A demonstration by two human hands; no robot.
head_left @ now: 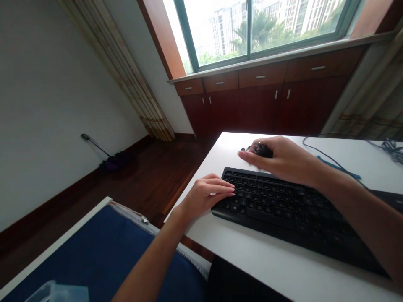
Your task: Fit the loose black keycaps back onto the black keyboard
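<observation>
A black keyboard lies at a slant on the white table. My left hand rests at its left end, fingers stretched out close together with the tips on the leftmost keys. Above the keyboard's far edge, my right hand is wrapped round a small black rounded object that looks like a computer mouse. Its thumb lies along the near side, and much of the object is hidden by the fingers and palm. My right forearm crosses over the keyboard's right part and hides some keys.
The white table has a teal strip and a dark cable behind my right forearm. A cable bundle lies at the far right. Below left stands a blue fabric surface with a white frame. Wooden cabinets line the window wall.
</observation>
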